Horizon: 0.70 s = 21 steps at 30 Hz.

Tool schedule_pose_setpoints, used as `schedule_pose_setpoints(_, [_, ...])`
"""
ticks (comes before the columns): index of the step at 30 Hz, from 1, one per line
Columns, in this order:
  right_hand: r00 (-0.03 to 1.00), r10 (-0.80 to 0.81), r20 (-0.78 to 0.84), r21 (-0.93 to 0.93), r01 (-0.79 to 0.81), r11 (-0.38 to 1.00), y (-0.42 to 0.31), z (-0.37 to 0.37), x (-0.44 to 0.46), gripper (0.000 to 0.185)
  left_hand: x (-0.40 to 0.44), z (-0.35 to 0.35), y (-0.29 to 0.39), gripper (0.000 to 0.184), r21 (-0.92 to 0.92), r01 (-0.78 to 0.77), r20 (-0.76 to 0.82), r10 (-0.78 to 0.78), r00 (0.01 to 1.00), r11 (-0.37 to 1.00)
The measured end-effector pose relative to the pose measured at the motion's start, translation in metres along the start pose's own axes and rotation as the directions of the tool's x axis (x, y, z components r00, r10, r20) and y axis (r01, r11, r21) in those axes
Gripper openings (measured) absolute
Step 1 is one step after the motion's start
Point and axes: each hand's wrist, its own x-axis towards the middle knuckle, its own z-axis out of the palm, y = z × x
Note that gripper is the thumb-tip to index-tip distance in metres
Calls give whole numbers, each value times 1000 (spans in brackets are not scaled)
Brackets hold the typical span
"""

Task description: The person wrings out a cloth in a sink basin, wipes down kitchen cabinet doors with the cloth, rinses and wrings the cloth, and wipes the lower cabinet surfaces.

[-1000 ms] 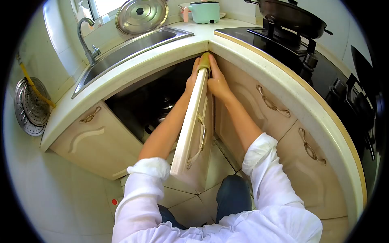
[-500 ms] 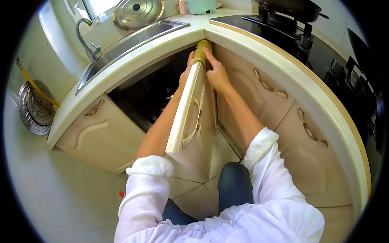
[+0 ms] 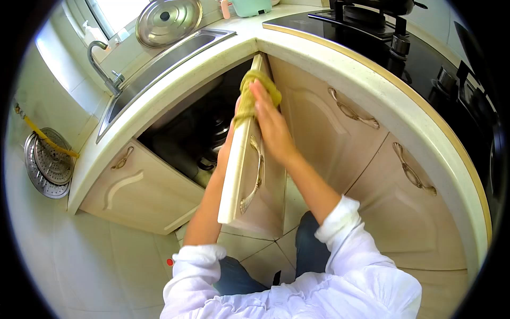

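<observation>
Perforated steel steamer plates (image 3: pixel 50 166) hang at the far left, beside the surface (image 3: pixel 112 142) with its sink (image 3: pixel 149 77). The left hand (image 3: pixel 229 144) is mostly hidden behind the open cabinet door (image 3: pixel 265 204); its grip I cannot tell. A yellow-green cloth (image 3: pixel 245 104) straddles the door's edge above the handle (image 3: pixel 254 175). The right hand (image 3: pixel 272 126) lies on it, grip flat, fingers extended.

Entry to the cabinet opening (image 3: pixel 171 142) lies left of the open door (image 3: pixel 272 199); the left forearm (image 3: pixel 209 207) partly blocks it; the right hand (image 3: pixel 272 130) (plus the projecting handle (image 3: pixel 260 169)) obstructs the door's right side.
</observation>
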Motion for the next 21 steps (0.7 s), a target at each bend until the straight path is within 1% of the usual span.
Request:
schedule_pose_setpoints(2, [999, 33, -7, -29, -33, 999, 38, -7, 37, 51, 39, -20, -17, 63, 40, -5, -43, 7, 999, 999])
schedule_pose_setpoints(3, [999, 33, -3, -29, -33, 999, 53, -11, 53, 51, 59, -30, -25, 62, 64, -5, -66, 9, 998, 998])
schedule_pose_setpoints(5, [996, 75, -50, -29, -76, 997, 77, -15, 79, 55, 91, -53, -40, 62, 121, -1, -110, 14, 994, 993])
schedule_pose_setpoints(6, [997, 69, -40, -24, -70, 997, 88, -16, 91, 55, 104, -62, -46, 61, 145, 8, -131, 11, 991, 989])
schedule_pose_setpoints(7, [988, 144, -50, 56, -141, 988, 98, -17, 100, 56, 113, -70, -52, 61, 158, 23, -149, 1, 989, 987])
schedule_pose_setpoints(8, [974, 222, -53, 134, -214, 968, 103, -17, 107, 57, 119, -73, -55, 61, 145, 33, -164, -8, 986, 989])
schedule_pose_setpoints(11, [968, 243, -62, 117, -235, 965, 106, -18, 107, 57, 116, -73, -56, 60, 64, 52, -168, -41, 985, 997])
schedule_pose_setpoints(12, [953, 300, -34, 149, -292, 945, 103, -20, 106, 56, 110, -72, -53, 60, 23, 57, -158, -53, 986, 998])
schedule_pose_setpoints(13, [952, 304, -30, 154, -296, 943, 100, -21, 101, 56, 106, -70, -49, 60, -31, 61, -141, -65, 988, 998])
schedule_pose_setpoints(15, [975, 223, -13, 52, -222, 974, 91, -20, 95, 56, 90, -63, -40, 59, -120, 57, -98, -69, 993, 991])
schedule_pose_setpoints(16, [982, 182, -51, -30, -183, 983, 75, -18, 82, 54, 79, -56, -34, 59, -153, 53, -80, -66, 995, 987])
schedule_pose_setpoints(17, [983, 178, -51, -29, -180, 983, 60, -15, 68, 54, 68, -49, -28, 59, -180, 49, -65, -61, 996, 982])
schedule_pose_setpoints(19, [992, 122, -30, -33, -123, 992, 37, -13, 39, 44, 42, -31, -18, 58, -227, 40, -34, -49, 998, 973])
schedule_pose_setpoints(20, [992, 125, -31, -33, -126, 992, 26, -9, 26, 44, 29, -23, -12, 58, -242, 36, -23, -42, 999, 970])
schedule_pose_setpoints(21, [995, 90, -35, -25, -91, 996, 15, -4, 12, 42, 17, -15, -6, 58, -259, 31, -17, -37, 999, 965])
